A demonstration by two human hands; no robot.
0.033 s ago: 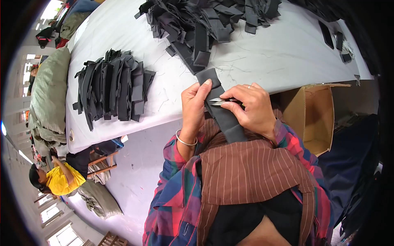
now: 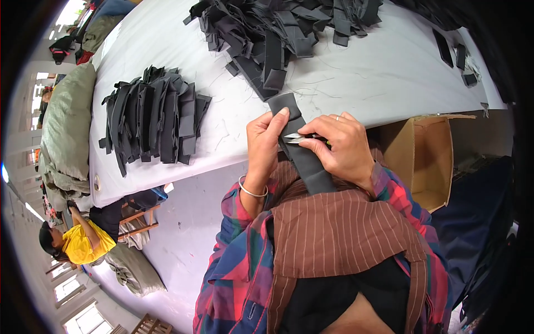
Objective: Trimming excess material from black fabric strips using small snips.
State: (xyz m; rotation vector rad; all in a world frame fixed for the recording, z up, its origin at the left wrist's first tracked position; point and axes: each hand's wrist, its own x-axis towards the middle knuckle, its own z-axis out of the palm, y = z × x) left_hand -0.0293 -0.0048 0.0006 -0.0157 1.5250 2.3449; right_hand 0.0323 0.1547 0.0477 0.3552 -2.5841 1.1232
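Note:
My left hand (image 2: 263,143) holds a long black fabric strip (image 2: 311,167) at the near edge of the white table (image 2: 378,78), thumb pressed on its upper end. The strip runs from the table edge down onto my brown striped apron. In my right hand (image 2: 345,149) is a pair of small metal thread snips (image 2: 296,137). Their blades point left and rest across the strip, close to my left fingers.
A loose heap of black strips (image 2: 283,33) lies at the far side of the table, and a neater stack (image 2: 156,119) at the left. An open cardboard box (image 2: 428,158) stands to my right. A person in yellow (image 2: 78,242) sits below left, by green sacks (image 2: 67,128).

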